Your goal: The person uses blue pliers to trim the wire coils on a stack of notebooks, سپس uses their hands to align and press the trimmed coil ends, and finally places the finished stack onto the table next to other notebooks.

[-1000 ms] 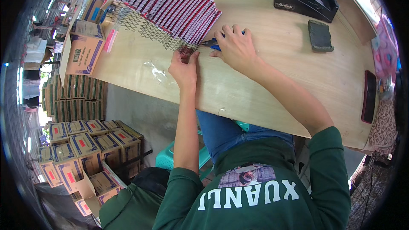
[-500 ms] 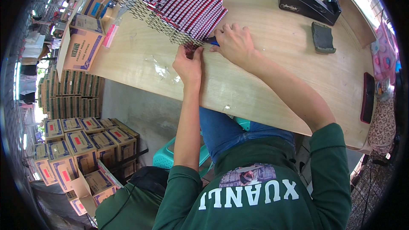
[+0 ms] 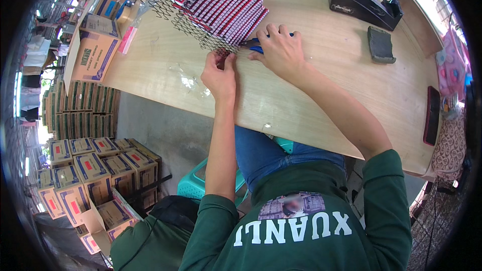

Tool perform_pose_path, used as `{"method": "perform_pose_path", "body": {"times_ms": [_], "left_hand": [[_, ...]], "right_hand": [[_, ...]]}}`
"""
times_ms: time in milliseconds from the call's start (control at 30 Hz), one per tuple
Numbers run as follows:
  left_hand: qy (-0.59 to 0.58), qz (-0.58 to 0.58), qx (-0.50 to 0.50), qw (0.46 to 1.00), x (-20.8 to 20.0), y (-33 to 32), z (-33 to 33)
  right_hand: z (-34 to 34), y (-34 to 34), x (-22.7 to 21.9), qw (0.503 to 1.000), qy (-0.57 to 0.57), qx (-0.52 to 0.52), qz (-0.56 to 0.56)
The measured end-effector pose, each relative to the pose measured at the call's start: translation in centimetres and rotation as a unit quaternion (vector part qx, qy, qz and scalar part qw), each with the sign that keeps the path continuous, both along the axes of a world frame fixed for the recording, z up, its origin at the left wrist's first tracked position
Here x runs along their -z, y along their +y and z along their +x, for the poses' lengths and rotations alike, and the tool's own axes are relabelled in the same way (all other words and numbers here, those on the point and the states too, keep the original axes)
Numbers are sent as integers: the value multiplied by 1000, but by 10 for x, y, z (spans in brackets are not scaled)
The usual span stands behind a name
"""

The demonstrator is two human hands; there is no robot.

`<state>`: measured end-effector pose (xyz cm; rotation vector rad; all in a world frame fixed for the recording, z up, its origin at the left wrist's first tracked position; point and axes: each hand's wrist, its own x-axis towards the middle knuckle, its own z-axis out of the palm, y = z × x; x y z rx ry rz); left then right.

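Observation:
A big slanting stack of small spiral notebooks (image 3: 216, 0), with red and white edges, lies on the table at the far middle. Dark wire spirals (image 3: 183, 24) stick out along its left side. At the stack's near corner, my left hand (image 3: 219, 78) pinches with thumb and fingers; a dark reddish bit shows between them, too small to name. My right hand (image 3: 282, 52) grips blue-handled scissors (image 3: 256, 48), handles spread and dark blades pointing left at the same corner. My fingers partly cover the handles.
A black tape dispenser (image 3: 364, 2) and a dark grey block (image 3: 380, 45) sit at the right. A phone (image 3: 431, 115) lies by the right edge. Cardboard boxes stand on the left: one open box (image 3: 95, 52) beside the table, several stacked boxes (image 3: 93, 170) below.
The scissors' handles have spread apart, and my right fingers have lifted a little. My left hand has shifted slightly left, still pinching at the stack's corner.

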<state>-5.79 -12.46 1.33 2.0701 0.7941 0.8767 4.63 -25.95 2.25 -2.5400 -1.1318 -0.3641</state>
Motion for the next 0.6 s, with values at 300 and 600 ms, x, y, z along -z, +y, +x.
{"method": "perform_pose_path", "body": {"times_ms": [300, 600], "left_hand": [[-55, -52, 38, 996, 3, 2, 1], [-99, -79, 61, 990, 9, 5, 1]], "right_hand": [[8, 7, -6, 992, 105, -37, -51], [-4, 1, -4, 999, 39, -4, 15]]}}
